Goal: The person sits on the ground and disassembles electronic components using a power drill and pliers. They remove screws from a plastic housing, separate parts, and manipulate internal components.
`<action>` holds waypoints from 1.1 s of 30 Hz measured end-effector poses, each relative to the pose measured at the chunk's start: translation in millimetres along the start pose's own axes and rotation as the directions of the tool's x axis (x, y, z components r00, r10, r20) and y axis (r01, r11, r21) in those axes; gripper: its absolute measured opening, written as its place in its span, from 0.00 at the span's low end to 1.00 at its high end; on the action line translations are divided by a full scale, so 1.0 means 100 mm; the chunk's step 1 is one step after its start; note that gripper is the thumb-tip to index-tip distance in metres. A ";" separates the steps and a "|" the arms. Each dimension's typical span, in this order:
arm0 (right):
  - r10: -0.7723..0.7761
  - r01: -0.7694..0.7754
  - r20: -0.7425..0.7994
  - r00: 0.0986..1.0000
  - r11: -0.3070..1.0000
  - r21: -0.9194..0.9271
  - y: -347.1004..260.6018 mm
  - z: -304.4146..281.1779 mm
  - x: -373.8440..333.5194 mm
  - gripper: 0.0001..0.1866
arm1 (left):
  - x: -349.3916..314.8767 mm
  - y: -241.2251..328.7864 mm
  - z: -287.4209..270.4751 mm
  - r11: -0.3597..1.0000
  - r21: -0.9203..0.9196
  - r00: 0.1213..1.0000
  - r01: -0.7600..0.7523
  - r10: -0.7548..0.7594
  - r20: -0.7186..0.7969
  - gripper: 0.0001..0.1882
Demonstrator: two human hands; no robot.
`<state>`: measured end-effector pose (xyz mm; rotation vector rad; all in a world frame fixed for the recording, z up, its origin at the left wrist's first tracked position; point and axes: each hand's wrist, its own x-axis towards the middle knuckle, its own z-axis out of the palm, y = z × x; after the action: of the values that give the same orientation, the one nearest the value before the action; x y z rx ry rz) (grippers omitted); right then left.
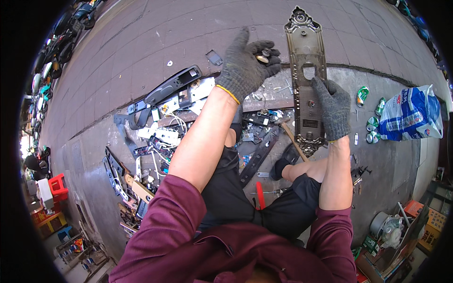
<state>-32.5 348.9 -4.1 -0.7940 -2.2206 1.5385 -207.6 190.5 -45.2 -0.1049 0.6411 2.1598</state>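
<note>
My right hand [333, 107], in a grey knitted glove, grips the right edge of a long metal door lock plate [303, 92]. The plate is held upright in front of me, with ornate ends, a cut-out and a ribbed lower half. My left hand [246, 61], gloved alike with a yellow cuff, is raised to the left of the plate, apart from it. Its fingers curl around small metal pieces [263, 58], one of them rounded and brass-coloured; their exact kind is unclear.
A hammer [293, 140] and red-handled pliers [260, 195] lie near my legs. Left of them is a heap of scrap locks, cables and a black lock housing [174, 85]. At right are a blue-and-white sack [410, 113], several green cans [373, 124] and a box of scrap [387, 236].
</note>
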 end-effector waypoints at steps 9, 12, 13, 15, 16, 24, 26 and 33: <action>-0.147 0.156 0.052 0.988 0.926 -0.344 0.47 -0.07 0.35 0.17 | -0.31 -0.35 0.28 0.557 0.694 0.869 -0.457 0.447 0.213 0.19; -0.081 0.069 -0.046 0.996 0.973 -0.220 0.58 -0.38 0.32 0.21 | -0.44 0.25 0.19 0.505 0.639 0.730 -0.580 0.671 0.132 0.17; 0.096 -0.091 -0.040 0.995 0.988 0.123 0.59 -0.47 0.33 0.22 | -0.54 0.50 0.08 0.489 0.574 0.655 -0.657 0.747 0.113 0.16; -0.079 0.059 -0.109 0.991 0.983 -0.171 0.63 -0.59 0.27 0.21 | -0.95 0.99 -0.28 0.364 0.344 0.430 -0.865 0.893 0.135 0.20; -0.013 -0.007 -0.098 0.995 0.979 -0.203 0.63 -0.61 0.27 0.24 | -1.23 1.19 -0.48 0.233 0.431 0.324 -0.872 0.934 0.149 0.20; -0.033 0.014 -0.047 0.998 0.934 -0.357 0.63 -0.57 0.29 0.27 | -5.07 1.30 -2.11 -0.056 0.744 0.376 0.666 0.886 -0.271 0.29; 0.048 -0.051 -0.018 0.999 0.940 -0.338 0.67 -0.53 0.36 0.28 | -5.86 0.85 -2.36 0.031 0.521 0.263 0.853 0.836 -0.481 0.27; 0.087 -0.011 0.177 0.980 0.920 -0.392 0.75 -0.34 0.69 0.30 | -8.19 -0.68 -2.78 0.304 -0.004 -0.215 0.953 0.663 -0.717 0.22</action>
<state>-49.1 436.5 -64.9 -0.8444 -2.7216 1.2518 318.2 -498.6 -73.4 -1.3777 2.4473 0.0034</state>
